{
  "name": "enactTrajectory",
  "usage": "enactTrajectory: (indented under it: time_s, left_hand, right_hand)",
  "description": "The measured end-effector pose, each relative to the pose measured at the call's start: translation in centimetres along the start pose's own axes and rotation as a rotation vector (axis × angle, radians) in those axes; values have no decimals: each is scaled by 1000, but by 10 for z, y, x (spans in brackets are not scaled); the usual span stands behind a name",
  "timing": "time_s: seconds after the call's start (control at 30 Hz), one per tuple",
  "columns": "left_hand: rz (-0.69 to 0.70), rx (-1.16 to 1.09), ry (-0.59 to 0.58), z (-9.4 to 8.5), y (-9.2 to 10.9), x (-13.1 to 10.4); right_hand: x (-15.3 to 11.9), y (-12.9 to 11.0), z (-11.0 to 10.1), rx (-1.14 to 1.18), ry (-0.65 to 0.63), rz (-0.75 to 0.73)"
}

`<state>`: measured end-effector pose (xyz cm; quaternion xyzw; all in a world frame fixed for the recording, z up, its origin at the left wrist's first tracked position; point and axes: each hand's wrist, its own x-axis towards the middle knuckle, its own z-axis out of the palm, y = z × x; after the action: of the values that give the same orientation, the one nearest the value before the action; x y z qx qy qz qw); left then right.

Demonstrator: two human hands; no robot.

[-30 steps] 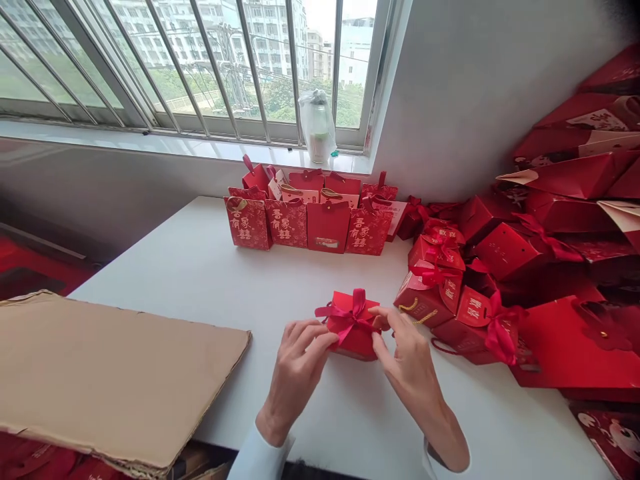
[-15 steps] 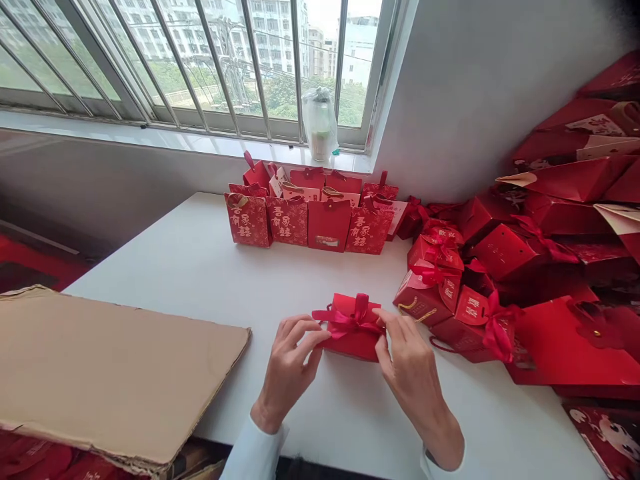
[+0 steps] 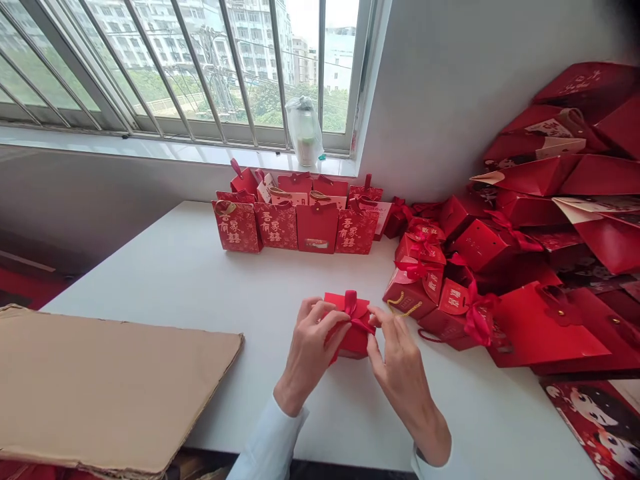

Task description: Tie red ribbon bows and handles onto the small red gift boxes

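Observation:
A small red gift box sits on the white table in front of me, with a red ribbon bow across its top. My left hand reaches over the box's left side, fingers closed at the bow near its knot and covering part of it. On the other side, my right hand has its fingertips closed on the right end of the ribbon, the thumb close to the box's edge. The left end of the ribbon is hidden behind my left hand.
Upright red gift bags stand in rows below the barred window. Bow-tied red boxes and a tall heap of red bags fill the right side. A cardboard sheet lies at left. On the sill stands a bagged cup.
My left hand has moved right and inward, from the bow's left loop to near its knot. My right hand stays at the ribbon's right end. The view has shifted slightly.

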<state>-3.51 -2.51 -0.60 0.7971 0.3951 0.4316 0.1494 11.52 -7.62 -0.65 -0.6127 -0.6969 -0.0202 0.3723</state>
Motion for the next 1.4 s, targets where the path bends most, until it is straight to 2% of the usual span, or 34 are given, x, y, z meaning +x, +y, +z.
enactTrajectory:
  time_s: [0.23, 0.47, 0.57, 0.77, 0.83, 0.9, 1.0, 1.1, 1.23, 1.4]
  left_hand:
    - [-24, 12, -29, 3, -5, -3]
    - [-61, -33, -64, 4, -4, -2]
    - [-109, -41, -36, 7, -4, -2]
    - [-143, -51, -37, 8, -6, -1]
    - [-143, -57, -41, 7, -6, -1]
    - [-137, -62, -43, 6, -6, -1]
    - [-133, -56, -34, 5, -6, -1]
    - [-158, -58, -10, 3, -7, -1]
    - [-242, -68, 26, -4, -8, 2]
    - [-289, -96, -5, -10, -6, 6]
  right_hand:
    - [-5, 2, 2, -50, 11, -60]
    - [-5, 1, -2, 71, -24, 164]
    - [-6, 2, 0, 66, -46, 172]
    - [-11, 5, 2, -57, 84, 40]
    - [-12, 4, 1, -32, 112, 47]
    - [-11, 4, -2, 49, 113, 118]
    - [-7, 5, -5, 206, 35, 293]
    - [-1, 7, -6, 393, -92, 400]
    - [1, 5, -5, 553, -162, 476]
    - [0, 0, -3, 551, -197, 497]
